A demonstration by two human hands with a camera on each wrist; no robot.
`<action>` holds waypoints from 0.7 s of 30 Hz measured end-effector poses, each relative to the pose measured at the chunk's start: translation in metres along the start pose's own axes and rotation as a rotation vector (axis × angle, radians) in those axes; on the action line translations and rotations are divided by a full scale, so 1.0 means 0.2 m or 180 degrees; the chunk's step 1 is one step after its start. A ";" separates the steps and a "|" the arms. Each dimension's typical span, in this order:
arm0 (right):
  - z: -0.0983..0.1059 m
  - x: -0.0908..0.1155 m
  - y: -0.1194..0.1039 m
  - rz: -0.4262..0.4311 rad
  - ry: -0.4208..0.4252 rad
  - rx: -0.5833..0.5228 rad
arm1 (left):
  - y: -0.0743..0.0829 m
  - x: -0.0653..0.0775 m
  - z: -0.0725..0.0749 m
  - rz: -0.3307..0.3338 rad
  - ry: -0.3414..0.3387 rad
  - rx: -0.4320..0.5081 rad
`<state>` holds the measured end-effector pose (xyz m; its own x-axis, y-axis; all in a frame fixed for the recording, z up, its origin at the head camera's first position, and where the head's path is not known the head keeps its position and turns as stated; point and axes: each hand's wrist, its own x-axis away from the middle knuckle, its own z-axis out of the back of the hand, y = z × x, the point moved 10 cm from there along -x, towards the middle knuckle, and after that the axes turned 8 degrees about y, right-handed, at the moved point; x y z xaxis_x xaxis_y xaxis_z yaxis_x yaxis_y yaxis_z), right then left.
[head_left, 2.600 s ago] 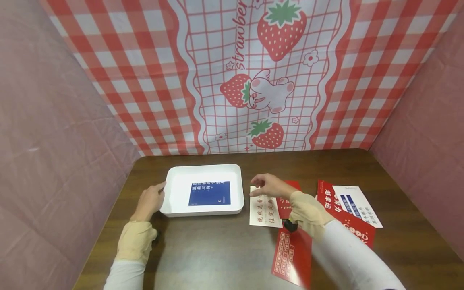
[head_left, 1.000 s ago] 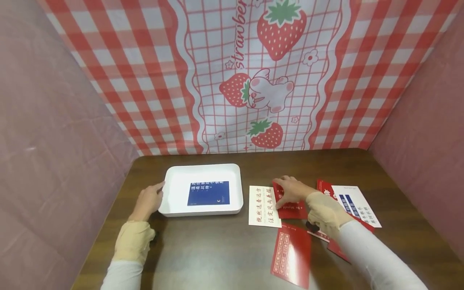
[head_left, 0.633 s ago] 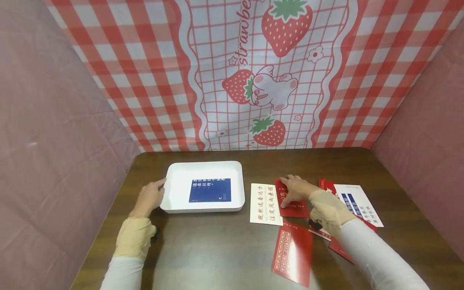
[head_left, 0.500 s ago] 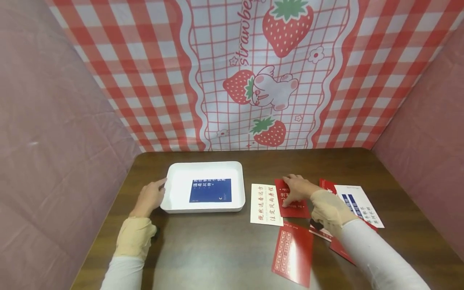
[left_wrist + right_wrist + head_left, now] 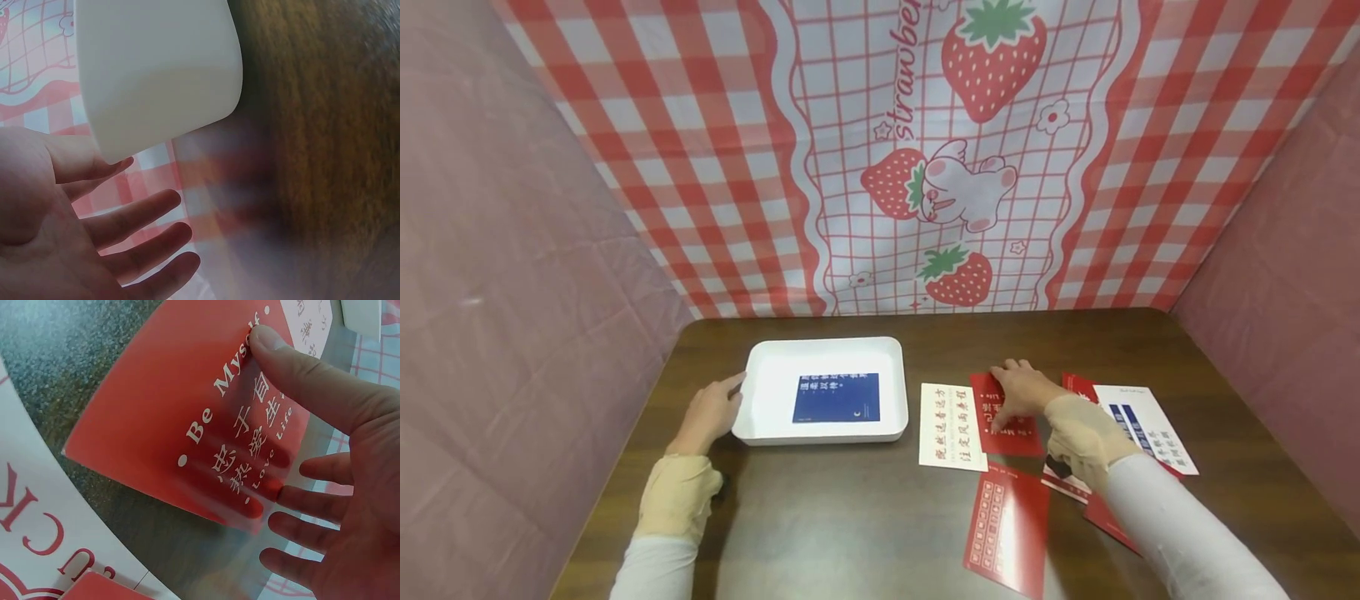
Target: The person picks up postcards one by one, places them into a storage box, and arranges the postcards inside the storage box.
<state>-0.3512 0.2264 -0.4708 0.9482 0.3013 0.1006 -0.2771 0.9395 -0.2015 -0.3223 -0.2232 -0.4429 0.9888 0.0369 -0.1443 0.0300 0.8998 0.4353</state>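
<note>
Right grip: thumb and fingers apart. I rest my thumb on the face of a glossy red paper card with white lettering, fingers at its edge; card flat on the dark wood-grain tabletop, beside a cream lettered card. Left grip: fingers spread, against the left side of a white, round-cornered tray holding a dark-blue card.

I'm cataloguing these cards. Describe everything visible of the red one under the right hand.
The red card is rectangular, smooth and paper-like, with pale Chinese characters and the words "Be Myself" and "Love Life". It lies print-up on the brown table beside the cream card; the right hand partly covers it, thumb apparently touching.
</note>
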 end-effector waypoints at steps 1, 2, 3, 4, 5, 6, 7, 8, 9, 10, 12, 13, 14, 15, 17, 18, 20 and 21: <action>0.00 0.00 0.00 0.0006 0.0010 0.0012 | 0.00 0.00 0.00 0.0009 -0.0003 0.0001; 0.00 0.00 0.00 0.0004 0.0021 0.0016 | 0.00 0.00 0.00 0.0011 -0.0005 0.0000; 0.01 0.00 0.00 -0.0003 0.0037 0.0030 | -0.01 0.00 0.00 0.0014 -0.0003 0.0000; 0.01 0.00 0.00 0.0003 0.0056 0.0040 | -0.01 0.00 0.00 0.0014 -0.0001 0.0000; 0.02 -0.01 0.01 -0.0008 0.0088 0.0043 | -0.01 0.00 0.00 0.0025 -0.0002 0.0006; 0.03 -0.01 0.01 0.0000 0.0125 0.0054 | -0.01 0.00 0.00 0.0020 0.0003 0.0001; 0.03 -0.01 0.01 0.0010 0.0168 0.0072 | -0.01 0.00 0.00 0.0016 0.0009 0.0000; 0.04 -0.01 0.01 0.0026 0.0221 0.0084 | -0.01 0.00 0.00 0.0014 0.0014 0.0000; 0.05 -0.02 0.01 0.0048 0.0278 0.0108 | -0.01 0.00 0.00 0.0020 0.0024 0.0009; 0.06 -0.02 0.01 0.0071 0.0330 0.0116 | -0.01 0.00 0.00 0.0021 0.0033 0.0011; 0.08 -0.02 0.01 0.0108 0.0424 0.0148 | -0.01 0.00 0.01 0.0015 0.0046 0.0014; 0.08 -0.02 0.01 0.0124 0.0473 0.0153 | -0.01 0.00 0.01 0.0012 0.0051 0.0013; 0.09 -0.02 0.01 0.0143 0.0517 0.0150 | -0.01 0.00 0.01 -0.0002 0.0054 0.0010; 0.10 -0.02 0.01 0.0156 0.0556 0.0149 | -0.01 0.00 0.01 -0.0005 0.0053 0.0012; 0.11 -0.02 0.01 0.0164 0.0610 0.0133 | -0.01 0.00 0.00 -0.0020 0.0044 0.0007; 0.12 -0.02 0.01 0.0172 0.0635 0.0122 | 0.00 0.00 0.00 -0.0020 0.0038 0.0009; 0.13 -0.02 0.02 0.0186 0.0659 0.0075 | 0.00 0.00 0.00 -0.0018 0.0024 0.0014; 0.13 -0.02 0.02 0.0196 0.0670 0.0063 | 0.00 0.00 0.00 -0.0007 0.0018 0.0018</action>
<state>-0.3604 0.2332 -0.4458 0.9403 0.3195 -0.1174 -0.3366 0.9240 -0.1815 -0.3223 -0.2228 -0.4432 0.9879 0.0373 -0.1503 0.0331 0.8974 0.4400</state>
